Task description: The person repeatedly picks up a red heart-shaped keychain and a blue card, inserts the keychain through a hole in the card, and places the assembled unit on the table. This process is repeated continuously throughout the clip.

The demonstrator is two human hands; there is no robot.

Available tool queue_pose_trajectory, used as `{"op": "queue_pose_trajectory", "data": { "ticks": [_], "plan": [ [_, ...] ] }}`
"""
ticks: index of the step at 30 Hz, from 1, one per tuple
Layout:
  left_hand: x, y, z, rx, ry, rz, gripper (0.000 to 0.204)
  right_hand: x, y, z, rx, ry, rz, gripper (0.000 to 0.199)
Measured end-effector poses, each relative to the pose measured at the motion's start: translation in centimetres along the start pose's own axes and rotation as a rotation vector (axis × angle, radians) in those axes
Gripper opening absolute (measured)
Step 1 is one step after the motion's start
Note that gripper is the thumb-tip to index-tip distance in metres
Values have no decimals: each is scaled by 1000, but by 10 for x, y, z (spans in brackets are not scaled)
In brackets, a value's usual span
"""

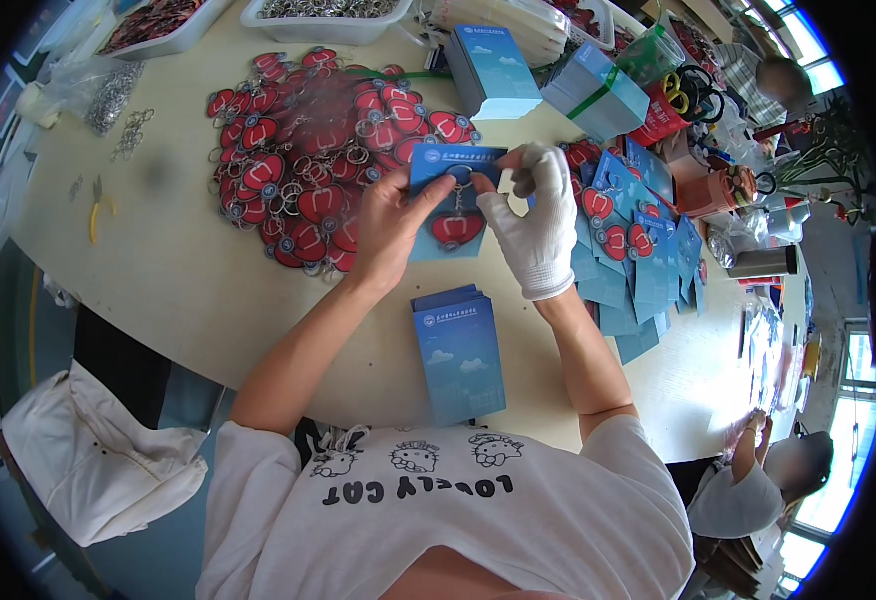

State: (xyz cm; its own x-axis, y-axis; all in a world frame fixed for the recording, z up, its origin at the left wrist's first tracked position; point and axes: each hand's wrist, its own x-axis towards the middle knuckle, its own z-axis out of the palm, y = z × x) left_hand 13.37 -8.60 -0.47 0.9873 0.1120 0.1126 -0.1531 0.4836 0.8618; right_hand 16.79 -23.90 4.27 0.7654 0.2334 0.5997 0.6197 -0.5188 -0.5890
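Blue card (pixel 472 203) with 1 red keychain (pixel 456 231) in left hand's (pixel 390 222) grip; gloved right hand's (pixel 536 222) hold unclear.

My glove (pixel 538 240) is matt cloth, my keychain (pixel 456 231) glossy, metal-ringed. By the table's (pixel 188 260) near edge, cards (pixel 463 365) look smooth, papery.

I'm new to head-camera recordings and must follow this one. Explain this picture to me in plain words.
There is no machine here: a person works by hand, and a fisheye camera worn on their head looks down, bending straight edges. The left hand grips a blue card bearing a red keychain; the white-gloved right hand has its fingers at the card's right side. On the table lie a pile of keychains and, nearer the person, a stack of cards.
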Motion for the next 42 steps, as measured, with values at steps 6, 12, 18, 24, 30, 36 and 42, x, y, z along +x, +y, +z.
{"op": "queue_pose_trajectory", "data": {
  "ticks": [6,12,18,24,30,36,42],
  "plan": [
    [-2,-2,5,-20,31,30,19,-13,6,17,513,-116,378,45],
    [-1,-3,7,29,17,150,30,-13,-3,15,706,-150,467,46],
    [-3,-11,7,57,-46,164,33,-14,2,21,773,-96,487,44],
    [-5,-31,-2,513,-188,150,55,9,58,-66,77,-399,386,50],
    [-43,15,14,1553,-656,-74,61,16,103,-164,-768,-79,243,39],
    [-54,47,6,1538,-788,-262,58,22,39,-28,-202,-518,-121,28],
    [-89,20,-21,789,-339,-328,34,2,57,18,-207,-521,-205,29]
  ]
}}
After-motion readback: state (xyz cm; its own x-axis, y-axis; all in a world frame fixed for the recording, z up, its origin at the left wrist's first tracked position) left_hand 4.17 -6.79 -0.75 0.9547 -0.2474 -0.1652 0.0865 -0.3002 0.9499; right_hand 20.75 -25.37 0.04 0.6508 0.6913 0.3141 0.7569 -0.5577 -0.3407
